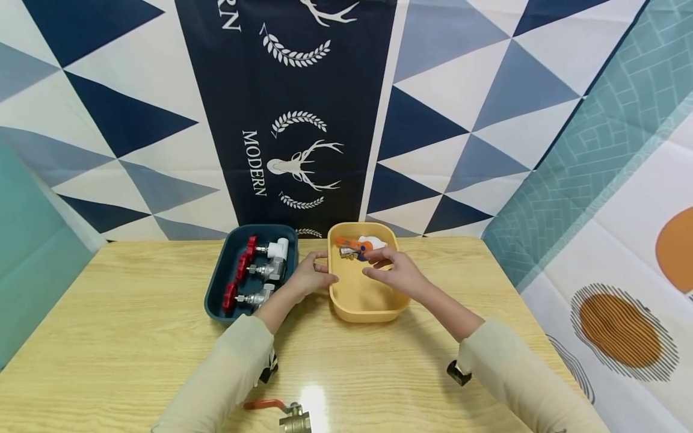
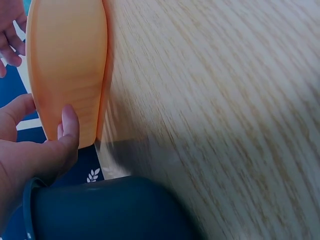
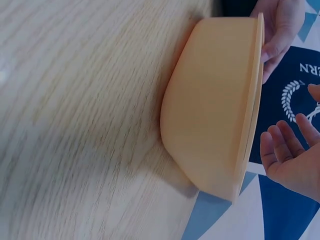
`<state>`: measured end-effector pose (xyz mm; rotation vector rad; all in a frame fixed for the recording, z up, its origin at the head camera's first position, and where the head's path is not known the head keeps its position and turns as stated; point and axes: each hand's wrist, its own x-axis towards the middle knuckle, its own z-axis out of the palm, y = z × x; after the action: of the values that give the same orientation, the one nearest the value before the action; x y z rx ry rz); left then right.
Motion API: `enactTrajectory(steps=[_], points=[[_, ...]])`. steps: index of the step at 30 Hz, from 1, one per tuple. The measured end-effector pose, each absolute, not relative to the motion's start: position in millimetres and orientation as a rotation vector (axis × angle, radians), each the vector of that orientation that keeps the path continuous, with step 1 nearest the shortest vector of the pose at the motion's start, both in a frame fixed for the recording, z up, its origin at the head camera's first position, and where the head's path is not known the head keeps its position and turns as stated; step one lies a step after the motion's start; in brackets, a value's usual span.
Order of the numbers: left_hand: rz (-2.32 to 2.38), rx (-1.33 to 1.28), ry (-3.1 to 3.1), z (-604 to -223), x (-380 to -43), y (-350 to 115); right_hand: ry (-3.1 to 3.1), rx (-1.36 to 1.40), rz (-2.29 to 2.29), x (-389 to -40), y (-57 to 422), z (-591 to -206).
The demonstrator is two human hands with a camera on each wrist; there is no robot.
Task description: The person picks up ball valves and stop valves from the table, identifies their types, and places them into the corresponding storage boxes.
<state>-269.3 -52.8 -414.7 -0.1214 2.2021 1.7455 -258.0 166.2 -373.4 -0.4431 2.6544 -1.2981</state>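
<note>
On the left side of a yellow plastic bin [image 1: 364, 315], my left hand [image 1: 310, 278] grips the rim, its thumb lying over the edge. My right hand [image 1: 399, 273] hovers above the bin's right half, fingers loosely bent and thumb apart, with nothing visible between them. At the bin's far end lie an orange-handled piece [image 1: 352, 243], a white piece [image 1: 373, 242] and small metal fittings [image 1: 346, 253]; the right fingers partly cover this group. From the right wrist view, the right hand [image 3: 295, 162] is beside the bin's rim, apart from it.
Left of the yellow bin stands a dark blue bin [image 1: 212, 288] with metal valves [image 1: 269, 270] that have red handwheels [image 1: 243, 264]. A brass ball valve [image 1: 295, 421] with a red lever lies at the table's near side. A patterned cloth [image 1: 303, 120] hangs behind the wooden table [image 1: 108, 337].
</note>
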Motion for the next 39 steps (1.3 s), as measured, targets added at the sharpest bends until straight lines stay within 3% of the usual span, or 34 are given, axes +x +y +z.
enactTrajectory(steps=[39], points=[[1.732,-0.083,2.211,-416,-269,-53,2.429,-0.648,-1.357,-203,132,-369]])
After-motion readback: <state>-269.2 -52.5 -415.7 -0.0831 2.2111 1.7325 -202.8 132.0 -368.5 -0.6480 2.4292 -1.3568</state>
